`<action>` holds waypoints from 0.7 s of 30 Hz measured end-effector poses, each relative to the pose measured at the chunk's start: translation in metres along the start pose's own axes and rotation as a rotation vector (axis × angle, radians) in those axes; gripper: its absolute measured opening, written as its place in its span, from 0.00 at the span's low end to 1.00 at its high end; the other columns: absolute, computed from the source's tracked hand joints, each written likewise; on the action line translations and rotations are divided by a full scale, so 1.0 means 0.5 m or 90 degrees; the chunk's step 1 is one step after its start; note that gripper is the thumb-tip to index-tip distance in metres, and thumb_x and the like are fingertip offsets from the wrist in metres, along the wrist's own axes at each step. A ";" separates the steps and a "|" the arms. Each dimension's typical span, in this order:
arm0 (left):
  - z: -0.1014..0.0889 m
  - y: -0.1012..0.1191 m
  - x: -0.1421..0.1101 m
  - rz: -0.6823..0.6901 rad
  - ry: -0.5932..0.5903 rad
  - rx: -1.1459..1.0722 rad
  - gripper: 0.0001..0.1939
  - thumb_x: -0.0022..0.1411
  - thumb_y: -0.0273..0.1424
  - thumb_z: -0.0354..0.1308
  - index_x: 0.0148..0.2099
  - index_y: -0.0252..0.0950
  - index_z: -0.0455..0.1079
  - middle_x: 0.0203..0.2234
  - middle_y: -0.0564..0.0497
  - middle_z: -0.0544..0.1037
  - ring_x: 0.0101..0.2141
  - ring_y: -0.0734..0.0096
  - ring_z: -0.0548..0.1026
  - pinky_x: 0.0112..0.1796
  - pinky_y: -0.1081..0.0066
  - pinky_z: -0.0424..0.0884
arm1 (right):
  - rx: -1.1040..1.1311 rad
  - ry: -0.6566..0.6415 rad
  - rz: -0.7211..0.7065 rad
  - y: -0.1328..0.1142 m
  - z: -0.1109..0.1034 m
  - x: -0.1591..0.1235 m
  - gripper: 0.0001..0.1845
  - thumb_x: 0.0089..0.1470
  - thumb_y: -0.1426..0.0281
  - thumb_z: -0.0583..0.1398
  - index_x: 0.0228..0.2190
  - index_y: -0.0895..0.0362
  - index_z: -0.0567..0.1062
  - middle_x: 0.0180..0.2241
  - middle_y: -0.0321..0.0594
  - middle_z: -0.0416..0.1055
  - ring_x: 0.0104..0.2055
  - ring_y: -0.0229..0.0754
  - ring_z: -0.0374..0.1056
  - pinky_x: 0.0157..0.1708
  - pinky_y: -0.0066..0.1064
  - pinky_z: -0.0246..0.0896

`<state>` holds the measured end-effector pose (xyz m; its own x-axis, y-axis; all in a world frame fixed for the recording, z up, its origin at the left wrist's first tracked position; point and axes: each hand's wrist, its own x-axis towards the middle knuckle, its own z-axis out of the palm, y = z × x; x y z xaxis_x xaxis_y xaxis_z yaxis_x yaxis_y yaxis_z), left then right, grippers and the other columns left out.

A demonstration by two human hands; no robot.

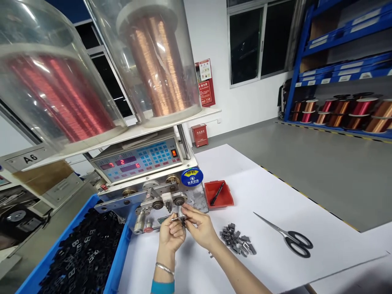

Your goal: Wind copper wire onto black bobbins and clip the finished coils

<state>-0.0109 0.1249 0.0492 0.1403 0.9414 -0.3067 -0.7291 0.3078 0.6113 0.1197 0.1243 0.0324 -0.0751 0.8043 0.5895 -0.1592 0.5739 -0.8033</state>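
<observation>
Both hands meet at the front of a coil winding machine point(159, 200), just below its right-hand wheel. My left hand point(172, 234), with a silver bangle at the wrist, is closed, its fingertips pinching a small thin metal piece that I cannot name. My right hand point(200, 228) has thumb and finger closed around the end of the metal spindle point(180, 211); any small part there is hidden by the fingers. On the white table to the right of my right forearm lies a loose pile of small dark grey cores point(237, 240).
A blue bin point(122, 245) of black plastic parts stands left. Black-handled scissors point(290, 237) lie right, beyond a red tray point(219, 194) holding a black pen. Above, the control box point(141, 159) is lit, under covered spools of red wire point(61, 94) and copper wire point(159, 65).
</observation>
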 end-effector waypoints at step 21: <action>-0.075 0.001 -0.186 0.411 0.210 0.161 0.21 0.38 0.40 0.73 0.19 0.36 0.62 0.10 0.61 0.56 0.14 0.83 0.55 0.15 0.79 0.56 | -0.461 0.001 0.190 0.003 -0.062 -0.035 0.12 0.50 0.75 0.59 0.38 0.55 0.78 0.37 0.42 0.78 0.32 0.42 0.75 0.33 0.31 0.72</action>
<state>-0.0494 0.0323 0.0509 -0.4973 0.8675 -0.0092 -0.4170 -0.2297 0.8794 0.1511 0.1160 0.0182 -0.0118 0.9400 0.3409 0.5489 0.2910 -0.7836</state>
